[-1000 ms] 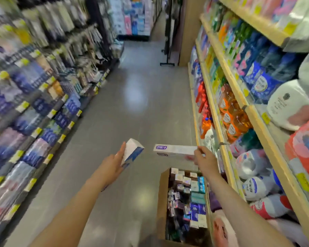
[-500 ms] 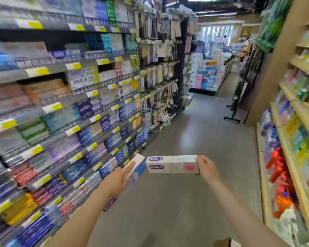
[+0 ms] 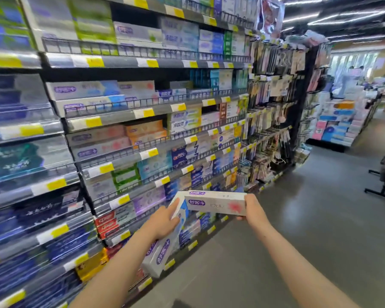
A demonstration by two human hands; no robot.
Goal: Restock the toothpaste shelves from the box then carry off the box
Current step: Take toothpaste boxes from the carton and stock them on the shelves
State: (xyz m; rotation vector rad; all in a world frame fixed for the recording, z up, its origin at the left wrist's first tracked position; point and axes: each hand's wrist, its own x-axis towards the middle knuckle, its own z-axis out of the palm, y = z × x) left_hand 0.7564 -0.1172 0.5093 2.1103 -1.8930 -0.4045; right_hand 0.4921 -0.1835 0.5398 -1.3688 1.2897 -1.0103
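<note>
My left hand (image 3: 162,221) grips a white and blue toothpaste carton (image 3: 165,247) that slants down along my forearm. My right hand (image 3: 252,208) holds a second white carton with a purple logo and a red mark (image 3: 216,202) by its right end, level and crosswise in front of me. Both cartons hover before the lower tiers of the toothpaste shelves (image 3: 142,112), which fill the left side and hold rows of cartons behind wire rails. The supply box is out of view.
Yellow price tags run along every shelf edge. Toothbrush racks (image 3: 269,112) hang past the toothpaste. The grey aisle floor (image 3: 309,218) stretches right and ahead to a stacked display (image 3: 340,123). A black stand foot (image 3: 382,190) sits at the far right.
My view has swung left and up from the box and the right-hand shelves to face the toothpaste shelves. Both hands kept their cartons and moved closer together, toward the shelves.
</note>
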